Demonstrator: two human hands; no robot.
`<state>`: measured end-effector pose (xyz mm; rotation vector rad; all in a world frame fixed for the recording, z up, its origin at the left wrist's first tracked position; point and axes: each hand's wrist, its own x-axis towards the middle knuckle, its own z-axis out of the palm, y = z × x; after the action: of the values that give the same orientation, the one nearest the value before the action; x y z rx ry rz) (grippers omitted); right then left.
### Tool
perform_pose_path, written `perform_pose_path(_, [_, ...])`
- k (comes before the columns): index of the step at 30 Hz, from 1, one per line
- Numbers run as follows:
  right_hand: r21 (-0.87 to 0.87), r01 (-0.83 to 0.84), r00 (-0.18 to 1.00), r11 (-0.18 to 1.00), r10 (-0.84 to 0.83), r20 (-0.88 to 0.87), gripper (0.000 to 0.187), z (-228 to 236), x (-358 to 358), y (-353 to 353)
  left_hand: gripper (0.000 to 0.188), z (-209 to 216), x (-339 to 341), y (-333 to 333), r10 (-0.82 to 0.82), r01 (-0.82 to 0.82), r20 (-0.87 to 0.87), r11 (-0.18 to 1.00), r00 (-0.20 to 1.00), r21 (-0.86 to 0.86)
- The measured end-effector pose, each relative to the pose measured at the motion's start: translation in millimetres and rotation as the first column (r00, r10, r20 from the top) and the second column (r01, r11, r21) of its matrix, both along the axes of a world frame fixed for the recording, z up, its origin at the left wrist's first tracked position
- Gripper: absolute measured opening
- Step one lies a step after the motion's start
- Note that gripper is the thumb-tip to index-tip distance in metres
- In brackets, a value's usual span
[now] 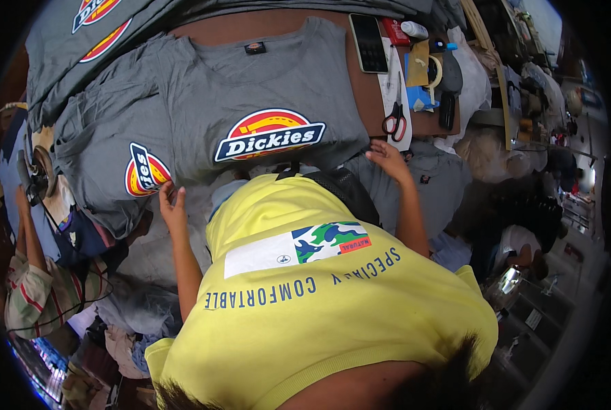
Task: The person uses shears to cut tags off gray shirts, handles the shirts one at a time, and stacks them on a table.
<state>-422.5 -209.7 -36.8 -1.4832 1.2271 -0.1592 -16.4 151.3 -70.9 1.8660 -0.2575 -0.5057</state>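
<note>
A grey T-shirt (209,96) with a red, yellow and dark blue printed emblem lies spread on the brown table in front of me. At its lower left, beside a second emblem on grey cloth (100,147), is my left hand (173,205), thumb and forefinger apart, with nothing seen between them. My right hand (390,160) is at the shirt's lower right corner, its fingers loosely bent and apart. Whether those fingertips touch the cloth I cannot tell.
A phone (368,42), black-and-red scissors (395,121), a tape roll (435,70) and a white bottle (414,29) lie at the table's right. More grey shirts (59,65) are piled at far left. Another person's arm (28,229) shows at left, near dark machine parts (35,174).
</note>
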Motion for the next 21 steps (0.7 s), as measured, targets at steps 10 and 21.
perform_pose_path(10, [0.272,0.233,0.838,0.934,-0.335,0.431,0.032,-14,30,27,0.042,4,1,-13,-0.170,0.163,-0.218,0.985,0.961,-0.049])
perform_pose_path(21, [0.255,0.174,0.808,0.951,-0.286,0.516,0.035,-23,13,26,0.022,45,21,-9,-0.436,0.425,-0.279,0.899,0.856,-0.104])
